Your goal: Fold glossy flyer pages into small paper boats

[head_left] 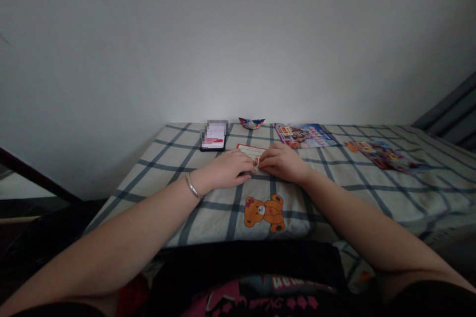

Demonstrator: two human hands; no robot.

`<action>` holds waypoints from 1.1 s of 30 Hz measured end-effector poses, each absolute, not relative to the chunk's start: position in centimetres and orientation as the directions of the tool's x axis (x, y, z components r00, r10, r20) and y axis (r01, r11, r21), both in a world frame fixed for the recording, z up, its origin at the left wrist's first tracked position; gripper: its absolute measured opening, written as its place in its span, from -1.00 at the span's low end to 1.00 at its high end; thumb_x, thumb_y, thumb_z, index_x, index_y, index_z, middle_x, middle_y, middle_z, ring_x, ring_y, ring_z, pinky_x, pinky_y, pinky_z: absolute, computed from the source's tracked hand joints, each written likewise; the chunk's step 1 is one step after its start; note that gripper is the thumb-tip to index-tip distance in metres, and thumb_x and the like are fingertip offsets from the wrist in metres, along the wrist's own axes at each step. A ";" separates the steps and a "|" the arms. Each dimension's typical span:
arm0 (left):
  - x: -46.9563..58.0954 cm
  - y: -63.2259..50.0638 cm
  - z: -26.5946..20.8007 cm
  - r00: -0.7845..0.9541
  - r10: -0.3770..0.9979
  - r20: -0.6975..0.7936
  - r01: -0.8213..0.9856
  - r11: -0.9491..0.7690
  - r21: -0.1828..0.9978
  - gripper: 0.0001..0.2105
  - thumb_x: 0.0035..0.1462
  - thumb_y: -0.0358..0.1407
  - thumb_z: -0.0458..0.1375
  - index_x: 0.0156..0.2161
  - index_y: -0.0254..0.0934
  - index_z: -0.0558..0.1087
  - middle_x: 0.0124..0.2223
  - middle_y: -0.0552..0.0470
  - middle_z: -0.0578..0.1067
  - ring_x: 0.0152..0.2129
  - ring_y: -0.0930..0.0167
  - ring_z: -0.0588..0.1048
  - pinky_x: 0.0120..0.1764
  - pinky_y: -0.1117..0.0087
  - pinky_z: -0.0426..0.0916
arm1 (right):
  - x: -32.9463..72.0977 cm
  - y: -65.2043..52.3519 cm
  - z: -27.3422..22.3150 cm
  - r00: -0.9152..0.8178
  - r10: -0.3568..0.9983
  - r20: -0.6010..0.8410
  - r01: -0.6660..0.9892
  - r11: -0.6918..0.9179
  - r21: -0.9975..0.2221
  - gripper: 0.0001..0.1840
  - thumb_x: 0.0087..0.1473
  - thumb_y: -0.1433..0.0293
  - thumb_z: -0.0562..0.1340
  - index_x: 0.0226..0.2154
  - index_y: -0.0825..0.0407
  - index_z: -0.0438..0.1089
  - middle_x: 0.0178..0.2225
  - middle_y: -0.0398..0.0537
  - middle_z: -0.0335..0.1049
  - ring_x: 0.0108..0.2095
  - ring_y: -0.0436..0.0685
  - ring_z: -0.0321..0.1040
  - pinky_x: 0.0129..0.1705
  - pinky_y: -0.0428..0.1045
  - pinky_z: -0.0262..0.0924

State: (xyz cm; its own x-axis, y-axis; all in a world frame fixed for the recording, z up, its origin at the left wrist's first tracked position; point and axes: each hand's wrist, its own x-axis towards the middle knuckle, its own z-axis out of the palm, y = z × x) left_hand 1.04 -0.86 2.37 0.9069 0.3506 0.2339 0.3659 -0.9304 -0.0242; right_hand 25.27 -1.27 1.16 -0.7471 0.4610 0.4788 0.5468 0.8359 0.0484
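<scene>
A printed paper (250, 150) with a red edge lies on the checked cloth, partly hidden by both hands. My left hand (233, 166), with a silver bangle at the wrist, is closed at its left side, the thumb apart from the bent fingers. My right hand (283, 162) is closed over the right part, its curled fingertips pressing on it. The fingertips of the two hands almost meet around a small red printed mark. Whether the paper's near edge is pinched or only pressed down is hard to make out.
A phone (214, 137) lies at the back left. Near the wall stands a crumpled colourful wrapper (252, 123). Two glossy printed leaflets, one nearer (307, 135) and one farther right (390, 155), lie on the checked cloth (171, 158). Dark rails (451, 109) rise at the right.
</scene>
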 end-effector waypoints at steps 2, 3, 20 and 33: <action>1.1 -1.0 2.5 0.901 0.366 0.234 0.378 -0.926 -0.005 -0.82 0.21 -0.33 0.14 -0.10 -0.19 0.51 -0.09 0.03 0.54 -0.07 0.31 0.44 0.08 0.23 0.26 | 25.1 -1.5 1.4 -0.796 0.415 0.440 0.488 0.870 0.064 -0.82 0.21 0.38 0.22 -0.28 -0.04 0.58 -0.24 -0.07 0.57 -0.23 0.10 0.36 -0.12 0.03 0.17; 1.1 -1.1 2.6 0.898 0.375 0.231 0.385 -0.923 0.002 -0.83 0.20 -0.33 0.15 -0.11 -0.20 0.51 -0.10 0.03 0.54 -0.07 0.31 0.44 0.08 0.24 0.26 | 25.1 -1.6 1.6 -0.805 0.410 0.430 0.484 0.872 0.076 -0.82 0.20 0.39 0.22 -0.28 -0.04 0.58 -0.25 -0.07 0.57 -0.23 0.11 0.35 -0.13 0.04 0.17; 1.0 -0.7 2.5 0.913 0.329 0.241 0.338 -0.941 0.005 -0.86 0.20 -0.34 0.15 -0.14 -0.21 0.50 -0.07 0.01 0.54 -0.09 0.32 0.45 0.05 0.25 0.27 | 27.7 -1.0 3.2 -0.667 0.702 0.249 0.740 0.662 0.116 -0.70 0.02 0.51 0.23 -0.27 -0.12 0.62 -0.19 -0.11 0.58 -0.19 0.17 0.39 -0.12 0.04 0.21; 0.8 -0.7 2.7 0.921 0.316 0.227 0.305 -0.949 0.081 -0.88 0.24 -0.32 0.12 -0.16 -0.23 0.49 -0.10 -0.01 0.53 -0.09 0.34 0.45 0.02 0.30 0.30 | 28.7 -0.7 3.3 -0.627 0.751 0.206 0.778 0.615 0.126 -0.69 0.03 0.50 0.22 -0.26 -0.12 0.62 -0.18 -0.14 0.59 -0.15 0.19 0.40 -0.07 0.07 0.22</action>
State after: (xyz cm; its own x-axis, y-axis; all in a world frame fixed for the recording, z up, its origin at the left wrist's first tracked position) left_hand 0.81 -0.66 2.71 0.9213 0.3158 0.2270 0.3052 -0.9488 0.0811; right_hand 28.71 -0.74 3.28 -0.6274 0.7511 0.2056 0.7780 0.6155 0.1258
